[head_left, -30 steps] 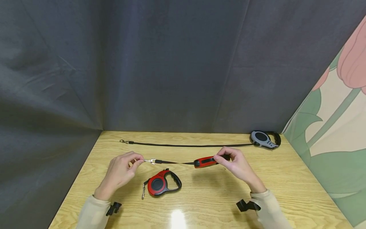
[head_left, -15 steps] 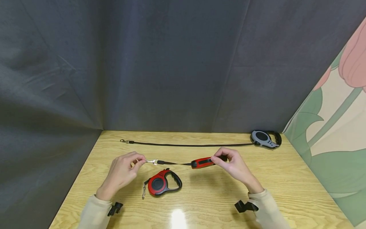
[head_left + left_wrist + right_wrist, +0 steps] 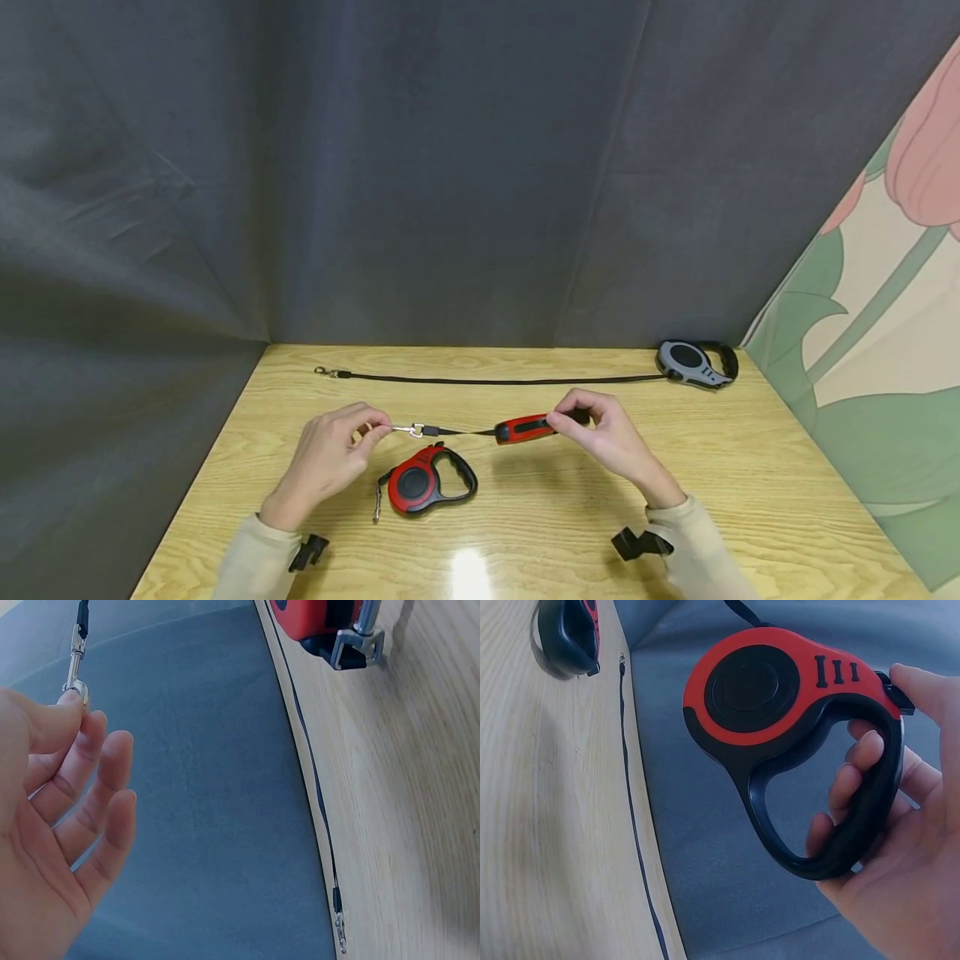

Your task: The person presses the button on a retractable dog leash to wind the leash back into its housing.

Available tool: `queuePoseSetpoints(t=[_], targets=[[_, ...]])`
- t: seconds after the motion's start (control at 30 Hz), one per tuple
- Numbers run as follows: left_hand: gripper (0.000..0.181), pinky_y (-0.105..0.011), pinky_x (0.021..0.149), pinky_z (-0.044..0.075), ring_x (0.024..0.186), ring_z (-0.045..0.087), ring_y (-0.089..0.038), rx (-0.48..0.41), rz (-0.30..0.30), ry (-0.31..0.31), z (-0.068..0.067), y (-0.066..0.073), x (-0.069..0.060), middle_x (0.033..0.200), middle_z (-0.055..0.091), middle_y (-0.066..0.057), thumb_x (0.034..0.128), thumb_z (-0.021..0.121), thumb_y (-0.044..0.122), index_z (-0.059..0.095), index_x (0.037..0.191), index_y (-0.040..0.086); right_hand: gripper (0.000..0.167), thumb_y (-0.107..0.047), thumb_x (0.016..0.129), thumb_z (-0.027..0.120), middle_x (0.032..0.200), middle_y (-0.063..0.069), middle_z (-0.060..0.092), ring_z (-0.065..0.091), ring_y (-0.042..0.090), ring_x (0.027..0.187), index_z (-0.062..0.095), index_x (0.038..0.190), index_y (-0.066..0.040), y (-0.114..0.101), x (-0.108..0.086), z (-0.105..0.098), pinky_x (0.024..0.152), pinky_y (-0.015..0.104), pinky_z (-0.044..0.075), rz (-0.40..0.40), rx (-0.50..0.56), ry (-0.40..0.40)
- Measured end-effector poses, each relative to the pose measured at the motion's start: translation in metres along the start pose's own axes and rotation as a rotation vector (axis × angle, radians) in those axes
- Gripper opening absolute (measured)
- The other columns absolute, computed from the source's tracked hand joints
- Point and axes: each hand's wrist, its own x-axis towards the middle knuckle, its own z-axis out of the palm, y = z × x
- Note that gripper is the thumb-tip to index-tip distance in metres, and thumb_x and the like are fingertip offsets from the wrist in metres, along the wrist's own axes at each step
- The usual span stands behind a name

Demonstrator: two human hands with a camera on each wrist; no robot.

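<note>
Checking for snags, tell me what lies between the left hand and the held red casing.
In the head view: a metal clip, then a black strap reaching the red casing.

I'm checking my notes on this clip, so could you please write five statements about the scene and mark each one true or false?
1. The grey leash lies near the far edge of the table. True.
2. The left hand pinches a metal clip. True.
3. The right hand grips the grey leash. False: it grips a red-and-black leash by its handle.
4. A black strap runs between the pinched clip and the leash in the right hand. True.
5. Only one red-and-black leash is in view. False: a second red-and-black leash lies on the table.
</note>
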Motion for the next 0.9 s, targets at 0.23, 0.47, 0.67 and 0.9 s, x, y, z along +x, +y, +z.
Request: queuePoseSetpoints(t=[0.23, 0.47, 0.67, 0.9], targets=[[0.004, -0.019, 0.059, 0.041, 0.062, 0.046, 0.006, -0.009, 0.001, 0.0, 0.001, 0.003, 0.0, 0.093, 0.075, 0.015, 0.0956, 0.079, 0.021, 0.078, 0.093, 0.024, 0.009, -0.012, 0.099, 0.075, 0.088, -0.005, 0.072, 0.057, 0.011, 0.076, 0.075, 0.093, -0.018, -0.001, -0.001, 0.001, 0.07, 0.029, 0.045, -0.006, 0.012, 0.0], [0.004, -0.019, 0.058, 0.039, 0.061, 0.044, 0.008, -0.027, 0.009, -0.016, 0.003, 0.007, -0.001, 0.094, 0.076, 0.013, 0.0973, 0.078, 0.022, 0.079, 0.095, 0.024, 0.011, -0.008, 0.097, 0.076, 0.085, -0.007, 0.071, 0.056, 0.01, 0.073, 0.075, 0.09, -0.017, -0.001, 0.0, 0.005, 0.067, 0.029, 0.044, -0.032, 0.02, 0.003], [0.005, -0.018, 0.058, 0.038, 0.06, 0.042, 0.008, -0.029, 0.026, -0.009, 0.005, 0.009, -0.001, 0.092, 0.075, 0.014, 0.0977, 0.077, 0.024, 0.079, 0.094, 0.024, 0.012, -0.007, 0.097, 0.075, 0.084, -0.007, 0.07, 0.055, 0.009, 0.072, 0.075, 0.09, -0.017, -0.001, 0.0, 0.007, 0.066, 0.028, 0.044, -0.051, 0.026, 0.001], [0.005, -0.018, 0.058, 0.037, 0.058, 0.039, 0.009, -0.028, 0.049, -0.012, 0.009, 0.012, 0.0, 0.091, 0.076, 0.014, 0.0949, 0.08, 0.022, 0.078, 0.093, 0.026, 0.012, -0.006, 0.097, 0.075, 0.082, -0.006, 0.068, 0.054, 0.009, 0.072, 0.074, 0.09, -0.015, -0.001, 0.0, 0.012, 0.067, 0.028, 0.044, -0.078, 0.031, -0.013]])
